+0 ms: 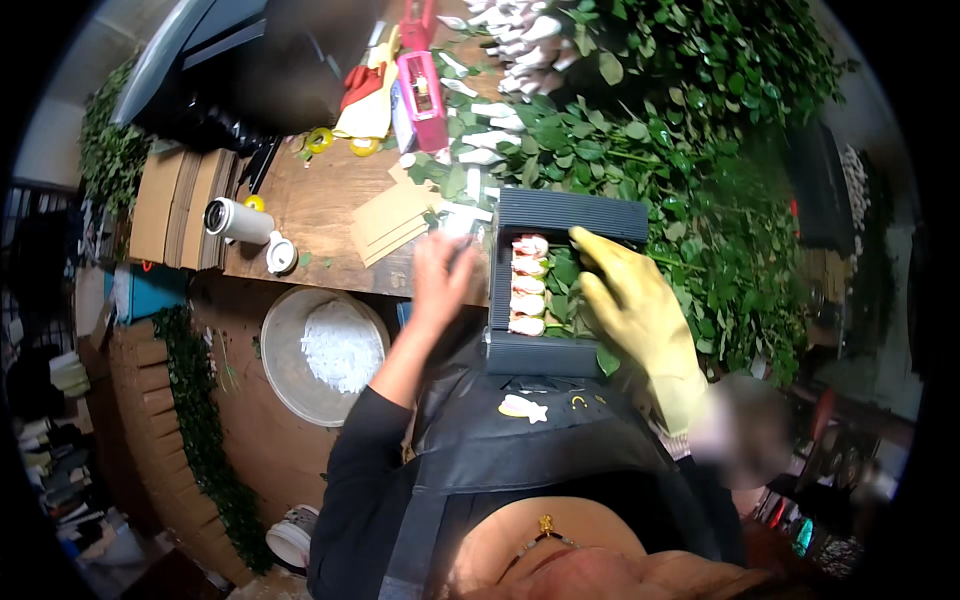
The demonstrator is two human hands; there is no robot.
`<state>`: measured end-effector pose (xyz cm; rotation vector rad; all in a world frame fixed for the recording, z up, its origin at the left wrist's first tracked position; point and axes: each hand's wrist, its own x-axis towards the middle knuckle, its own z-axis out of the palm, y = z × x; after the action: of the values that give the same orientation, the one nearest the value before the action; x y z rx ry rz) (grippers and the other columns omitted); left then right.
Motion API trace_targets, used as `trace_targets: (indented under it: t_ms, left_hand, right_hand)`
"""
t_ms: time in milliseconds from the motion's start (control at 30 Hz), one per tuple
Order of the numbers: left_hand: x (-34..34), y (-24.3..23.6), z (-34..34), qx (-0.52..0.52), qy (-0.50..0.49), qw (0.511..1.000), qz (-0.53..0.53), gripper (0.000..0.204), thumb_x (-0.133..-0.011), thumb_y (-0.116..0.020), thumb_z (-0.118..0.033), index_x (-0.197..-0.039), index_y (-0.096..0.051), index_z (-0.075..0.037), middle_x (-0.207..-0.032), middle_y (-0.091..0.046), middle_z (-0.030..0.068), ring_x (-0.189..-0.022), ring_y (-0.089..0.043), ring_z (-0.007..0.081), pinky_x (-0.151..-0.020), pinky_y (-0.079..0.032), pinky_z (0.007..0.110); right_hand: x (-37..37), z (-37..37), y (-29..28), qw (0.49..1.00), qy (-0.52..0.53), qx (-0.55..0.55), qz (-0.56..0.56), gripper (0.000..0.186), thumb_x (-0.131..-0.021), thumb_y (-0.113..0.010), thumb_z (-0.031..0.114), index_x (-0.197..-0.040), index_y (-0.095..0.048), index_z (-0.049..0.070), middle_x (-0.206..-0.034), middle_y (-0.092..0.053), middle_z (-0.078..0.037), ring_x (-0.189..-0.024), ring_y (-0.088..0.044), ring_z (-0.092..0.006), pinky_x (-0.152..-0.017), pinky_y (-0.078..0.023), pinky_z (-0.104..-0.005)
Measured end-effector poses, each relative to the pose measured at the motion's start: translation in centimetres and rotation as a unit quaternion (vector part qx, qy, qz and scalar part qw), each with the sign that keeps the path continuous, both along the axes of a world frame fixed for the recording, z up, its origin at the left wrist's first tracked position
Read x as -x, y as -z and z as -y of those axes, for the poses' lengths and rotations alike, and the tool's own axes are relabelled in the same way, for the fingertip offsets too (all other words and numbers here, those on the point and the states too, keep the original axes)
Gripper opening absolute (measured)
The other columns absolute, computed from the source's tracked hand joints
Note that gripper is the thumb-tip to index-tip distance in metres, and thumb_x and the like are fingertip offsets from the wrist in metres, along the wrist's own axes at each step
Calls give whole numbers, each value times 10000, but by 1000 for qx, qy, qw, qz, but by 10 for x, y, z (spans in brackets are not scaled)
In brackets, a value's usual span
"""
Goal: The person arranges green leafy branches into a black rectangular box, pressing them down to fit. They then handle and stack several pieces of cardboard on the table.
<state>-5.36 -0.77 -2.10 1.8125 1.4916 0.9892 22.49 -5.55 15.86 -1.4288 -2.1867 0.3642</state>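
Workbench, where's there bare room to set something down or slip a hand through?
Bare wood shows on the workbench between the white tube, the yellow tape rolls and the cardboard pieces. The right side is crowded: green leafy stems cover it, and the dark ribbed box holds wrapped buds, flanked by the bare left hand and gloved right hand.

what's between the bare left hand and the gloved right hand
In the head view, a column of wrapped rose buds lies in the dark corrugated tray, between left hand and right hand.
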Motion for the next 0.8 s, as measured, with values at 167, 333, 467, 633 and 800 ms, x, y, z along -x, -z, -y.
trace_targets:
  t_ms: [167, 333, 467, 633, 800]
  left_hand:
    - [97, 32, -89, -65, -124, 912, -385, 811, -739, -824, -176, -1436, -452, 7, -1367, -578, 234, -1317, -507, 416, -1139, -383, 501]
    - [116, -6, -118, 96, -44, 906, -409, 679, -728, -870, -326, -1299, -599, -76, -1203, -647, 164, -1169, -594, 365, -1066, -417, 513]
    - [115, -15, -95, -94, -93, 961, -244, 267, -905, -739, -260, -1079, -673, -69, -946, -675, 115, -866, -658, 325, -772, -522, 436]
    - [0, -115, 11, 171, 0, 921, 351, 274, -1056, -581, -253, -1183, -625, -14, -1068, -689, 48, -952, -635, 99, -819, -531, 292]
    - [-42, -111, 48, 195, 194, 945, 180, 361, -1059, -548, -292, -1280, -546, -6, -1070, -672, 148, -992, -659, 239, -909, -505, 379]
  right_hand:
    - [5, 18, -6, 994, 55, 54, -81, 423, -959, -674, 130, -1379, -626, 158, -1272, -677, -105, -1113, -644, -301, -982, -512, -398]
    - [10, 30, -3, 995, 61, 50, -68, 416, -959, -679, 143, -1372, -631, 150, -1230, -697, -96, -1039, -662, -273, -952, -525, -371]
    - [16, 35, -13, 968, 107, 162, -160, 429, -961, -684, 164, -1385, -617, 145, -1208, -713, -73, -947, -685, -204, -884, -551, -333]
    - [29, 28, 3, 909, 118, 279, -287, 496, -965, -701, 271, -1410, -567, 97, -1165, -726, -64, -741, -682, -125, -770, -544, -266]
    - [0, 2, 29, 739, 141, 507, -420, 232, -984, -700, 276, -1042, -642, 59, -784, -676, -7, -479, -571, -75, -465, -439, -216]
